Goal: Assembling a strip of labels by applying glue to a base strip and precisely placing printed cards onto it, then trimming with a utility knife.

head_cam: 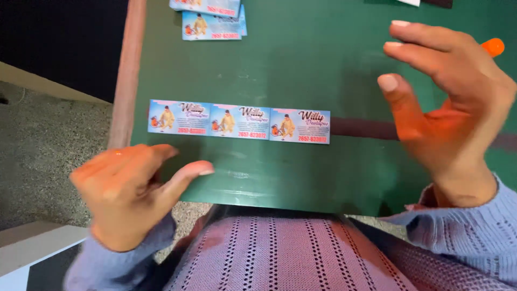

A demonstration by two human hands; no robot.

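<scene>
Cards come first: a strip of three printed cards (238, 122) lies flat on my green board (301, 70), edge to edge. My left hand (126, 191) hovers just below the strip, loosely curled, holding nothing. My right hand (441, 102) hangs right of the strip, fingers spread, empty. More cards (212, 21) sit well above the strip. Best, I judge, to lower both hands gently and keep that row straight.

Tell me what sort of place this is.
Probably a small craft or print-finishing spot, perhaps outdoors or on a porch: a green work board rests over the person's lap, a strip of three printed cards lies on it, and rough concrete ground shows below.
</scene>
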